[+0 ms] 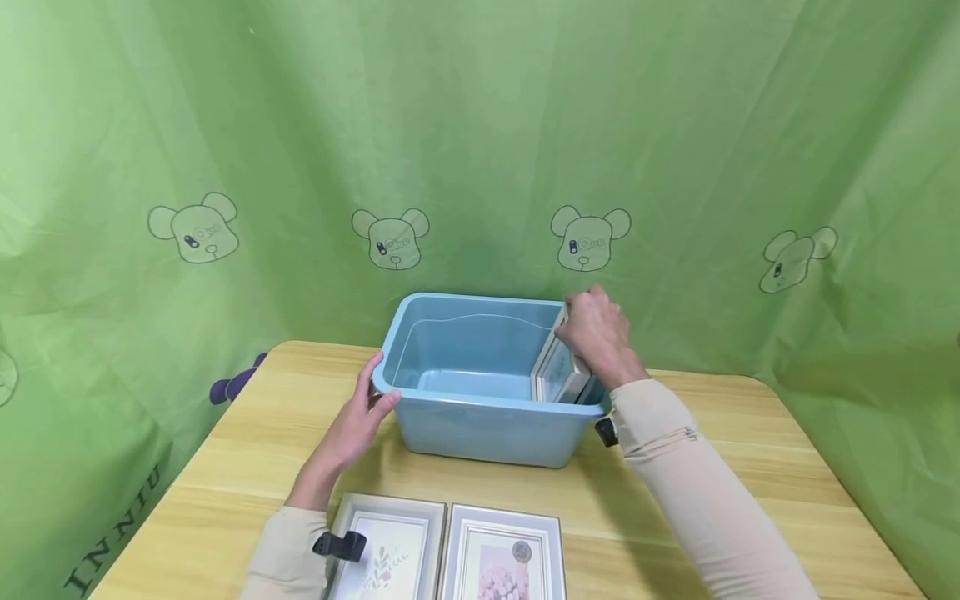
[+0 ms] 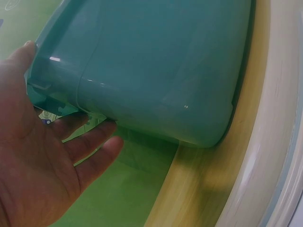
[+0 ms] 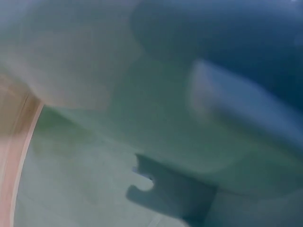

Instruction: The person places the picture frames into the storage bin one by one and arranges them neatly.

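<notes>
A blue plastic tub [image 1: 480, 429] stands on the table. My left hand [image 1: 358, 421] touches its near left corner, the thumb on the front rim and the fingers along the left side. In the left wrist view, that hand [image 2: 47, 142] has its fingers spread and nearly straight beside the tub wall [image 2: 161, 61]. At the tub's right end, my right hand [image 1: 600, 333] grips the upper edge of a white picture frame [image 1: 558, 375], which stands tilted inside. The right wrist view is blurred. Two more picture frames, one with a leafy print [image 1: 386, 546] and one with pink flowers [image 1: 502, 554], lie nearest me.
A wooden table [image 1: 720, 467] carries everything. Green cloth [image 1: 480, 150] printed with bear faces hangs behind and at both sides. A purple object [image 1: 232, 386] shows beyond the table's left edge. Dark camera mounts sit at both wrists.
</notes>
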